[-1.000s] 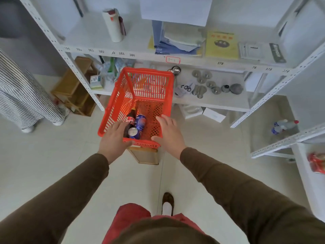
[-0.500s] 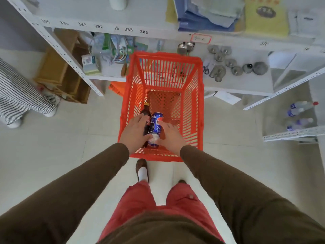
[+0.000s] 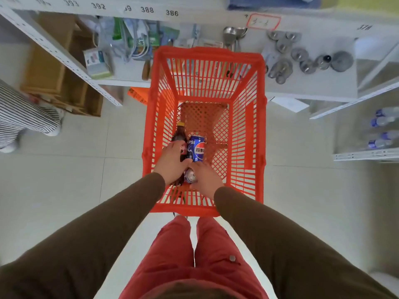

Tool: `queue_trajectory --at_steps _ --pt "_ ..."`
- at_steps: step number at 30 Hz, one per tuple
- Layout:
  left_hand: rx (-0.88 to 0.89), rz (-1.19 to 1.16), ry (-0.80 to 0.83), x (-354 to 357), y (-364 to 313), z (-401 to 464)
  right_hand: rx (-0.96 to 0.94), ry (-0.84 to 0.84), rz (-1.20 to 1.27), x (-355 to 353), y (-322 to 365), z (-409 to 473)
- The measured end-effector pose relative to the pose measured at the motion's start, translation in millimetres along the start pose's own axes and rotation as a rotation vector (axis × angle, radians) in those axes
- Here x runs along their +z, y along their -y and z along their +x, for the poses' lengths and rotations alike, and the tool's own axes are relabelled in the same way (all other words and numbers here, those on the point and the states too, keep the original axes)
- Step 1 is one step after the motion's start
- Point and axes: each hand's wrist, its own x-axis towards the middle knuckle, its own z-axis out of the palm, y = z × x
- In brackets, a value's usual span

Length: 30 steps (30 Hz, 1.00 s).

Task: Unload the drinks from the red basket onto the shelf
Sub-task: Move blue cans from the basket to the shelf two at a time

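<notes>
The red basket [image 3: 248, 130] stands on the floor in front of the white shelf [image 3: 313, 89]. Inside it lie a dark cola bottle [image 3: 180, 134] with a yellow cap and a blue Pepsi can [image 3: 197, 148]. A second can [image 3: 190, 175] shows its silver top just below. My left hand [image 3: 171, 161] is wrapped around the cola bottle's lower body. My right hand [image 3: 206, 176] closes on the silver-topped can. Both hands are deep inside the basket.
The lower shelf behind the basket holds packets and a box [image 3: 97, 63] at left, and metal lids [image 3: 302, 58] at right. A wooden crate [image 3: 54, 72] sits at the far left. Water bottles [image 3: 382, 130] lie at right. A person in striped trousers [image 3: 23, 117] stands left.
The camera has come closer over the basket. Both hands moved from its near rim down inside, and now grip the bottle and the can.
</notes>
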Motion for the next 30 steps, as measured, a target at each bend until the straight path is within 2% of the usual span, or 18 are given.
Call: queue_trajectory --at_steps 5,13,20,27,30 --pt "-0.049 -0.035 0.013 13.1 -7.8 17.4 0.15 -0.1 0.332 -20.5 -25.8 -22.7" --pt "-0.127 -0.071 0.057 52.7 -19.0 49.5 0.371 -0.278 0.656 -35.5 -49.3 -33.5" --pt "-0.169 -0.022 0.021 77.9 -16.8 77.6 0.418 -0.354 0.736 -22.2 -42.7 -31.1" --pt "-0.138 0.173 0.089 77.1 -17.4 93.9 0.464 -0.4 0.817 -20.7 -46.0 -37.9" --pt "-0.127 0.172 0.102 69.0 -18.7 91.7 0.454 -0.424 0.877 -24.7 -44.6 -44.4"
